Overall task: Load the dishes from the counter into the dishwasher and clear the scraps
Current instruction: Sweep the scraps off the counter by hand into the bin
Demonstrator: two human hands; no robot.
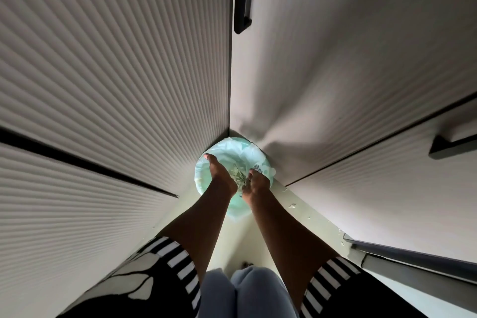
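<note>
Scraps [238,175], pale and shredded, sit between the two hands directly above a round bin [200,183] lined with a light green bag [232,147], which stands in the corner where two ribbed cabinet doors [116,72] meet. The left hand [219,175] is flat, its fingers straight and angled down toward the bag. The right hand [258,183] lies against the scraps, but I cannot tell whether its fingers curl round them.

The step in hand looks like the scrap-clearing part of the task, with the load about to drop. The next move calls for parting the hands over the opening so that everything lands inside the bag. A few loose bits [291,206] lie on the floor [304,217] to the right and will probably need picking up.
</note>
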